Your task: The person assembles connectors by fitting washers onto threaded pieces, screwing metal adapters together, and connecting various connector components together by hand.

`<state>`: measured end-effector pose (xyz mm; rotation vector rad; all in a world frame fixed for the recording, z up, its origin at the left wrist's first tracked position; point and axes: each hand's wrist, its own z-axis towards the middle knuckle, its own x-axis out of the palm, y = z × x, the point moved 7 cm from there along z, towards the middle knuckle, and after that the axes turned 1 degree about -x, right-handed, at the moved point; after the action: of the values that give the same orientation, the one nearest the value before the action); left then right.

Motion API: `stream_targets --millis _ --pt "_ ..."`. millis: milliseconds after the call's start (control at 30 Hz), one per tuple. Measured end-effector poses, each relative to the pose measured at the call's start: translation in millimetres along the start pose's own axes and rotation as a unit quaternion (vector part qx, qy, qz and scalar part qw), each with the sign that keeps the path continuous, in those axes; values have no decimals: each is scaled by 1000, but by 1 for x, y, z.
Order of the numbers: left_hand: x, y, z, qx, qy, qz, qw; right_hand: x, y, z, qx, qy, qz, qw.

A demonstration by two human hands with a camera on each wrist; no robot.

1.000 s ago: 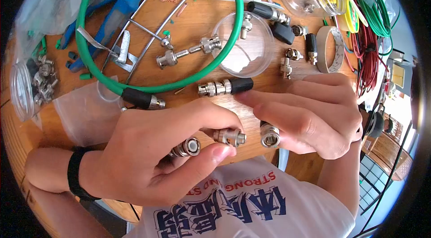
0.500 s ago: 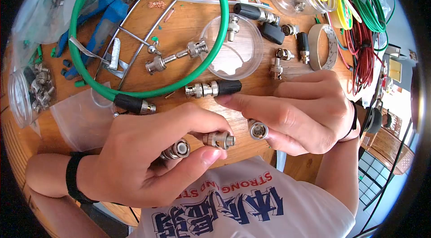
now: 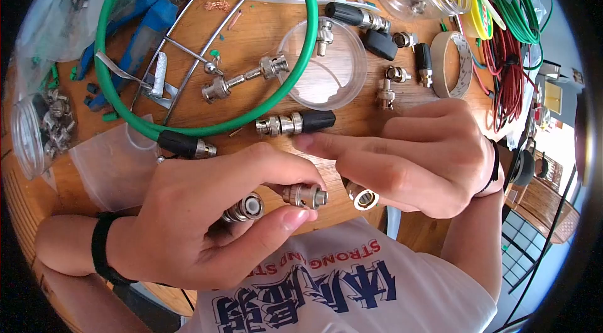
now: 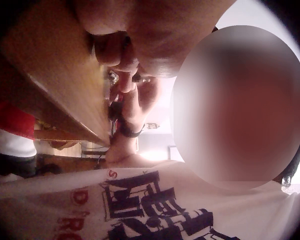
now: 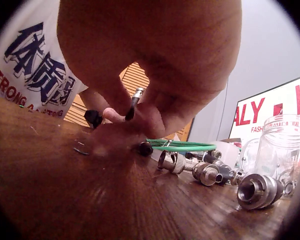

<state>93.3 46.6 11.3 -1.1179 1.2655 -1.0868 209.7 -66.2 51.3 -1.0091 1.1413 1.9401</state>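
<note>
In the head view my left hand (image 3: 207,213) pinches a silver connector (image 3: 305,196) between thumb and index finger, its tip facing right. A second silver connector (image 3: 250,207) sits in the same hand, held against the curled fingers. My right hand (image 3: 421,157) holds a connector with a round metal mouth (image 3: 363,196) below its fingers. Its index finger stretches left to just below a black-and-silver connector (image 3: 295,124) lying on the table; whether it touches is unclear. The right wrist view shows a small metal end (image 5: 138,93) between that hand's fingers.
A green cable loop (image 3: 213,129) with a black plug, blue-handled pliers (image 3: 151,31) and a wire rack lie at the upper left. Beyond my right hand are a clear lid (image 3: 358,81), loose connectors, a tape roll (image 3: 452,66) and red wires (image 3: 509,75). A jar (image 3: 31,132) of connectors stands left.
The connector in my right hand has tilted, and its mouth faces more toward the head camera. The whole view has shifted slightly since the first frame. My left hand keeps the same hold.
</note>
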Motion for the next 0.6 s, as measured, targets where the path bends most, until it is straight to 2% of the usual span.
stream_targets --millis 100,333,433,500,600 --pt "1 0 0 -1 -7 -4 1000 -6 3 3 -4 -25 -29 999" --pt "0 1 -2 16 -22 -12 1000 -7 2 2 -6 -28 -40 999" --pt "2 4 -3 13 -5 -9 1000 -7 1 1 5 -33 -49 998" --pt "2 5 -4 33 -25 -10 999 -8 1 1 4 -31 -49 998" --pt "0 2 -2 16 -4 -9 1000 -8 0 1 5 -35 -35 999"
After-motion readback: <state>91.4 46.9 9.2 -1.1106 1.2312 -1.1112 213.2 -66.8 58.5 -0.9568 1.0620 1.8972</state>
